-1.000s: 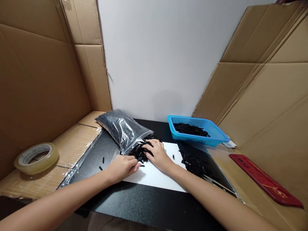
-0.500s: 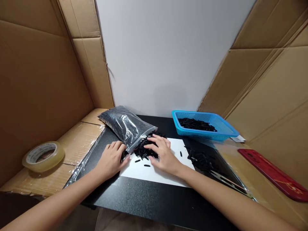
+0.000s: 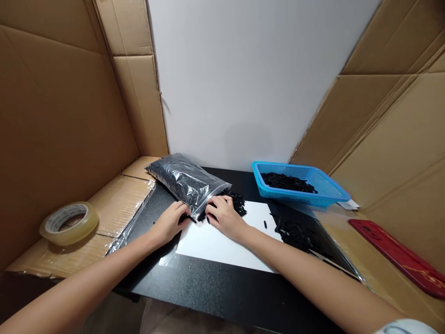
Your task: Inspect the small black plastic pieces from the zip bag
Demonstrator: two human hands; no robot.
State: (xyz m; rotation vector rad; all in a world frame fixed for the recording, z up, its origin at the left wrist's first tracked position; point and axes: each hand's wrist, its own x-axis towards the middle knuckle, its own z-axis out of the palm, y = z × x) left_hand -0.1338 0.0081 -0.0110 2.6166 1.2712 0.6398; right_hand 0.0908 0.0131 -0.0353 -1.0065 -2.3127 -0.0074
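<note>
My left hand (image 3: 171,223) is closed at the left edge of the white sheet (image 3: 222,248), with small black strip-like pieces (image 3: 190,218) at its fingertips. Fingers curled, my right hand (image 3: 225,215) presses into the black pile (image 3: 239,203) beside the bag mouth; some pieces show under its fingertips. Between and behind both hands lies a clear zip bag (image 3: 186,178) full of the same dark pieces, its open end facing the sheet. How many pieces either hand grips is hidden. One loose piece (image 3: 265,224) rests on the sheet's right side.
A blue basket (image 3: 259,183) at the back right holds more black pieces. Another dark heap (image 3: 299,234) and scissors (image 3: 333,263) lie right of the sheet, near a red phone-like case (image 3: 392,255). A tape roll (image 3: 69,223) sits on cardboard at left. Cardboard walls flank the black table (image 3: 208,292).
My right hand has moved left and its spread fingers have curled in. My left hand has closed at the sheet's edge. Loose pieces in front of the bag mouth have been gathered. The view shifted slightly.
</note>
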